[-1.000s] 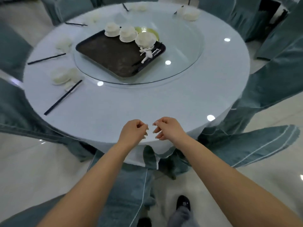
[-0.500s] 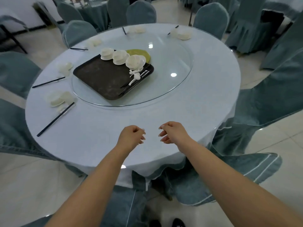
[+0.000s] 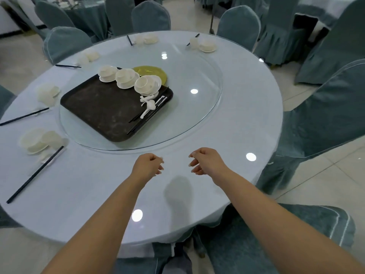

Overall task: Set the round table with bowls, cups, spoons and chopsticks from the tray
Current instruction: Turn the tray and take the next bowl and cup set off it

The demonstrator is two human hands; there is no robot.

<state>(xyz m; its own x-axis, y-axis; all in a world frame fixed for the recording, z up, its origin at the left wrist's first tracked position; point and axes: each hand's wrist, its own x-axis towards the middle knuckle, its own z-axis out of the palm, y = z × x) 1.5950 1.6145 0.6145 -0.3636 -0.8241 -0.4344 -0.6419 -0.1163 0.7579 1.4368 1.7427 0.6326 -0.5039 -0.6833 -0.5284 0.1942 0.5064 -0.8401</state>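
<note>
A dark tray (image 3: 102,111) rests on the glass turntable (image 3: 197,115) of the round table (image 3: 246,125). Along its far edge stand three stacks of white bowls and cups (image 3: 147,85). White spoons (image 3: 148,104) and black chopsticks (image 3: 147,118) lie at its right side. Several place settings lie around the left and far rim, such as a bowl set (image 3: 37,142) with chopsticks (image 3: 35,175). My left hand (image 3: 148,167) and my right hand (image 3: 206,161) hover over the near table edge, apart, fingers loosely curled, holding nothing.
Chairs in blue-green covers ring the table: one at the right (image 3: 325,119), one low right (image 3: 276,234), others at the back (image 3: 239,26). A yellow-green plate (image 3: 152,71) lies behind the tray. Another set table stands at the far left.
My hands have moved forward over the table and drawn apart from each other. The view has lifted, showing more of the far table and chairs.
</note>
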